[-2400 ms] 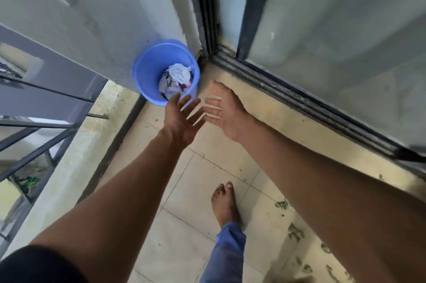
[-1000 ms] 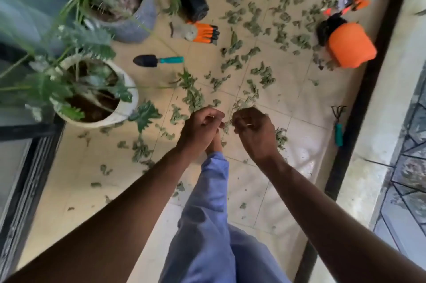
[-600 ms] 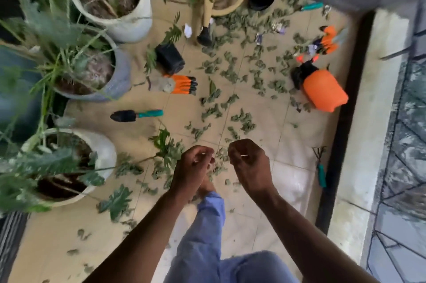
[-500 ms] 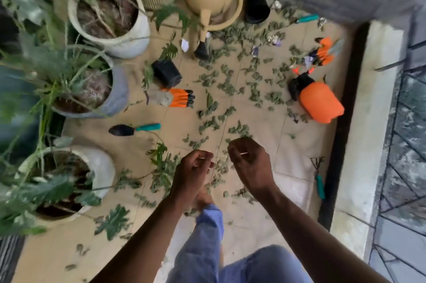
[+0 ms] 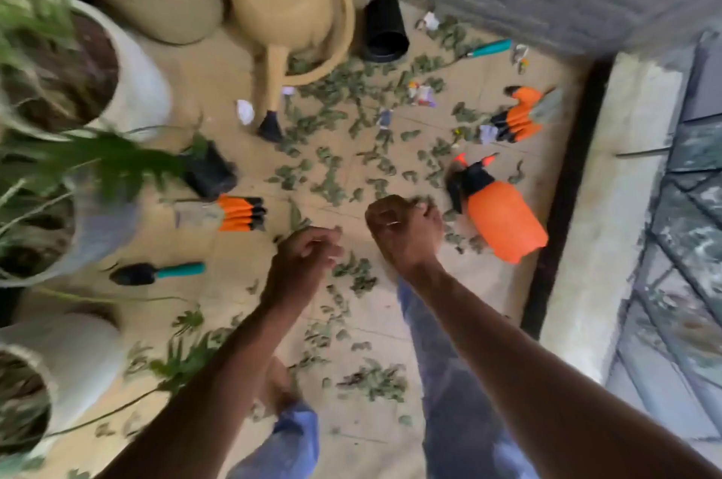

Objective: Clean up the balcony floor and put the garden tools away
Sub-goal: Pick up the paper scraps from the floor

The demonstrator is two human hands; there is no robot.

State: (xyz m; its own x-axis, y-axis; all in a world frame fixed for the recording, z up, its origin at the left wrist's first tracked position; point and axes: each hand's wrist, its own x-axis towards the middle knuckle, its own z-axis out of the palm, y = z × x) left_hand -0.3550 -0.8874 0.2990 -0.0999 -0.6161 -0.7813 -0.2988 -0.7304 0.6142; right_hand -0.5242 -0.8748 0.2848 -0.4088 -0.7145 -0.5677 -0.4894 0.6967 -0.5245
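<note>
Green leaves (image 5: 344, 174) all over the balcony floor (image 5: 218, 88), left hand (image 5: 302, 263) and right hand (image 5: 404, 228) curled tight holding nothing, orange sprayer (image 5: 504, 220) at 2 o'clock, trowel (image 5: 156, 272) at 9 o'clock.

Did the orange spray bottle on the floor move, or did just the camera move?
No. The orange spray bottle lies as before beside the dark strip along the ledge, black nozzle toward the wall. Only the camera shifted.

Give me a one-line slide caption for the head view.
Both hands, left and right, curled above a leaf-strewn balcony floor among an orange sprayer, trowel and watering can.
</note>
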